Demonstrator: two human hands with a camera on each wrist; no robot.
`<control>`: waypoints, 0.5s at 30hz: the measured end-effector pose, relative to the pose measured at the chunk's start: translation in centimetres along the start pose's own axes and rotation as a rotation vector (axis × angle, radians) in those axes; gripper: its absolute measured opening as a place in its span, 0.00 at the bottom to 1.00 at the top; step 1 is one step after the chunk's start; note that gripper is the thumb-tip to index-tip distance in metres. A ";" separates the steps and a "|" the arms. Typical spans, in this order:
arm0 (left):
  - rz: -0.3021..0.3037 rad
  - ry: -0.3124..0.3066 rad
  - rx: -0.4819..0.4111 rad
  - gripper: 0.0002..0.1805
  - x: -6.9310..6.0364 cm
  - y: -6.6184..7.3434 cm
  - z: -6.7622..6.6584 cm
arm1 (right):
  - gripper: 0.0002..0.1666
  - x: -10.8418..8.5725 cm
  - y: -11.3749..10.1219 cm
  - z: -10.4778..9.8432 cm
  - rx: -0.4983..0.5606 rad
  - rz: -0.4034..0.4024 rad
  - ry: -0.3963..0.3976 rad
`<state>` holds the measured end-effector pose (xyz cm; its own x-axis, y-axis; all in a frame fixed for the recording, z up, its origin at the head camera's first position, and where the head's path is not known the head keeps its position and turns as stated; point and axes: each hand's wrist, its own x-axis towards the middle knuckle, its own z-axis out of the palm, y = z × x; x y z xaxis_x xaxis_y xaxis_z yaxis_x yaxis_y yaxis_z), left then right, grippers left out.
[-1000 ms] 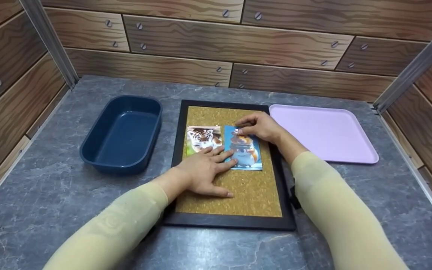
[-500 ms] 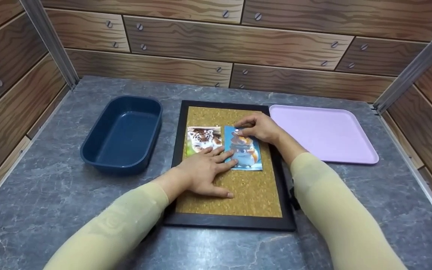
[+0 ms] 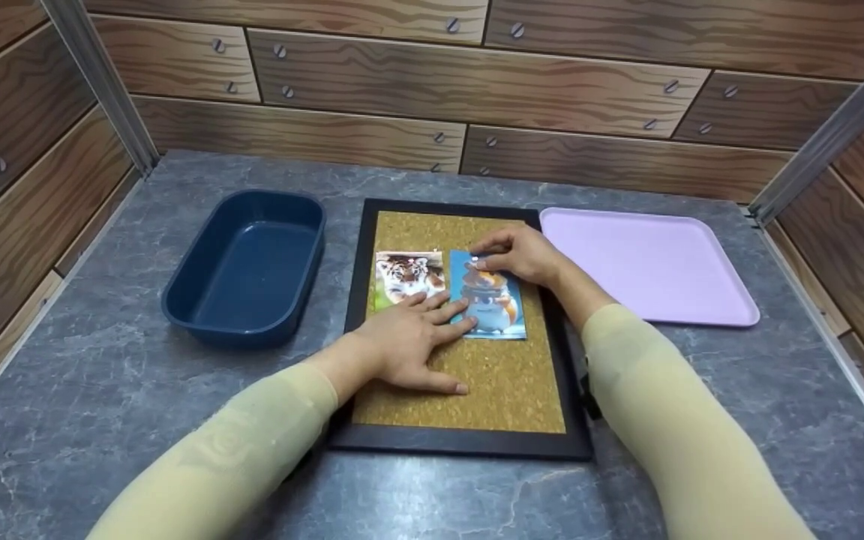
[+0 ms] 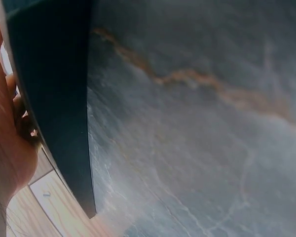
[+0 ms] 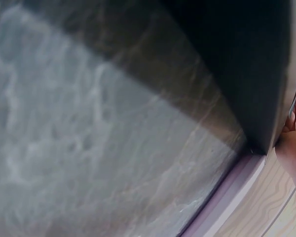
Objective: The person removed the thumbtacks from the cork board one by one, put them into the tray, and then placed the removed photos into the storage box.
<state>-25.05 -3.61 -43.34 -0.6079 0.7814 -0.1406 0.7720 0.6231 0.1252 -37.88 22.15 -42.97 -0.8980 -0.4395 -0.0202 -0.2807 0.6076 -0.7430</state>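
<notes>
My left hand (image 3: 409,345) lies flat with spread fingers across the lower part of a tiger photo (image 3: 407,274) and the left edge of a blue cartoon picture (image 3: 492,311). Both pictures lie side by side on a cork board (image 3: 469,409) with a black frame. At the blue picture's top edge, my right hand (image 3: 522,255) pinches a small white push pin (image 3: 475,259) between thumb and forefinger. Another small pin (image 3: 436,250) shows at the tiger photo's upper right. In the wrist views only the edges of the left hand (image 4: 7,133) and right hand (image 5: 293,143) appear.
A deep blue bin (image 3: 244,270) stands left of the board. To the right a flat lilac tray (image 3: 657,270) lies touching or very near the board's frame. Wood-patterned walls (image 3: 372,82) enclose the grey marbled table (image 3: 87,375) at the back and sides.
</notes>
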 end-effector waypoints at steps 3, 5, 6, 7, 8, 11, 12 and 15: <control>0.002 0.005 0.002 0.57 -0.1 0.1 0.0 | 0.16 0.0 0.1 0.1 -0.001 -0.006 0.004; 0.002 0.008 0.001 0.56 -0.1 0.1 0.0 | 0.16 0.0 0.0 0.1 0.004 -0.004 0.003; 0.002 0.009 0.001 0.56 -0.1 0.1 0.0 | 0.16 0.0 0.0 0.1 0.001 -0.005 0.004; 0.003 0.010 0.001 0.56 -0.1 0.1 0.0 | 0.16 0.0 0.0 0.1 -0.005 -0.004 0.005; 0.003 0.010 0.001 0.56 -0.1 0.1 0.0 | 0.16 0.0 0.0 0.1 -0.010 -0.003 0.005; 0.002 0.012 0.000 0.57 -0.1 0.1 0.0 | 0.16 0.0 -0.1 0.0 -0.020 0.002 0.004; 0.002 0.014 0.000 0.57 -0.1 0.0 0.0 | 0.16 0.0 -0.1 0.0 -0.024 0.002 0.004; 0.000 0.013 -0.002 0.57 -0.1 0.0 0.1 | 0.16 0.0 -0.2 0.1 -0.027 0.000 0.004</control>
<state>-24.96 -3.66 -43.38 -0.6101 0.7819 -0.1280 0.7718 0.6231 0.1268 -37.80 22.01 -42.90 -0.8994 -0.4368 -0.0177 -0.2895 0.6255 -0.7246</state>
